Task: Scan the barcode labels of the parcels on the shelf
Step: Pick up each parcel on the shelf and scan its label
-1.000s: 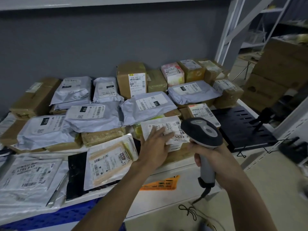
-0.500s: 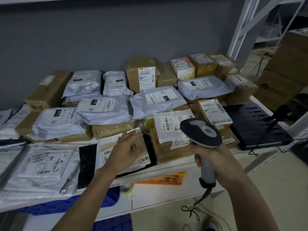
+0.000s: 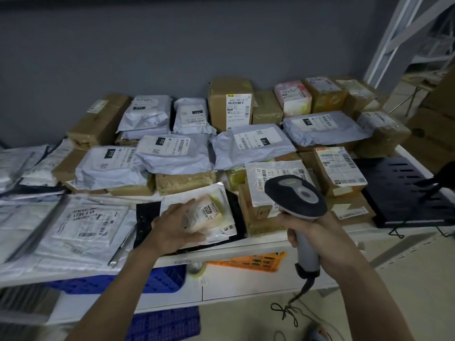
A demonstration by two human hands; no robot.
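Parcels on shelf (image 3: 246, 253), head view: glossy white pouch (image 3: 211, 212) at front edge, left hand (image 3: 172, 230) grasping its label side. Right hand (image 3: 312, 232) clenched round barcode scanner (image 3: 295, 200) handle, head near pouch. Scan apparently pending; crinkled grey mailers, taped cardboard boxes behind likely remain.

Surroundings of the shelf, non-parcel items.
Grey painted wall (image 3: 172, 45) behind; white metal racking upright with diagonal brace (image 3: 394, 33) at upper right; black slotted metal tray (image 3: 403, 190) at the right end; orange plastic lattice basket (image 3: 253, 262) and blue plastic perforated crate (image 3: 160, 279) beneath the front edge, a roll of clear tape (image 3: 197, 268) between them; large brown cardboard cartons (image 3: 435, 124) stacked far right; pale floor (image 3: 406, 279).
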